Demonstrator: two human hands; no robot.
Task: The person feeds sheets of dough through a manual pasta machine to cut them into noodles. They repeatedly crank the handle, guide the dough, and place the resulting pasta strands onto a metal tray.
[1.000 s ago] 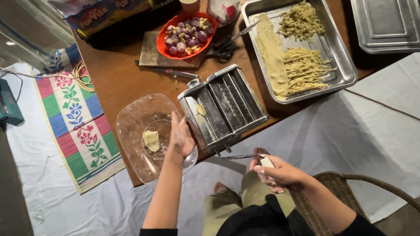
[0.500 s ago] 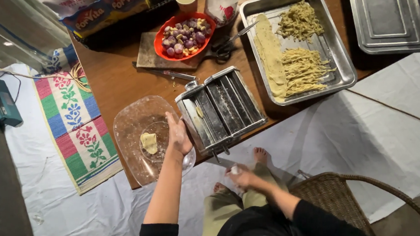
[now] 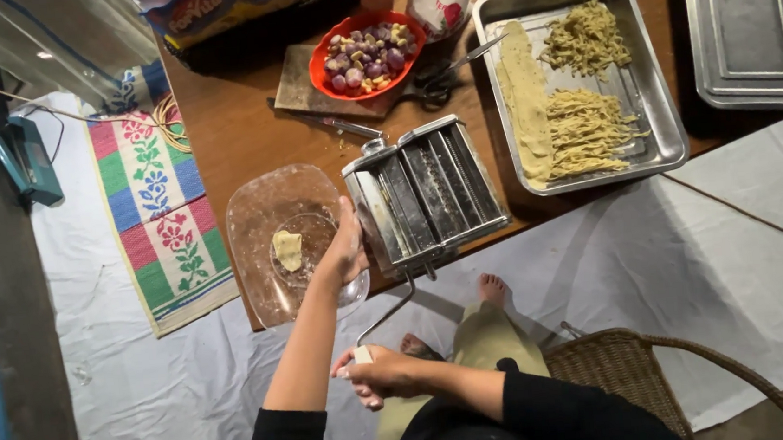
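Note:
A metal pasta machine (image 3: 427, 194) stands at the front edge of a wooden table (image 3: 236, 139). My left hand (image 3: 347, 248) presses against the machine's left side. My right hand (image 3: 380, 374) grips the white knob of the crank handle (image 3: 388, 311), which hangs down below the table edge. Left of the machine lies a clear glass plate (image 3: 270, 220) with a small piece of dough (image 3: 288, 250) on it.
A steel tray (image 3: 653, 106) with a dough sheet and cut noodles sits to the right, another steel tray (image 3: 753, 24) beyond it. A red bowl of shallots (image 3: 364, 50), scissors (image 3: 441, 76) and a knife (image 3: 328, 123) lie behind the machine. A wicker chair (image 3: 664, 375) stands at the lower right.
My right hand has swung the crank handle from the right side round to the lower left. My left hand has stayed on the machine.

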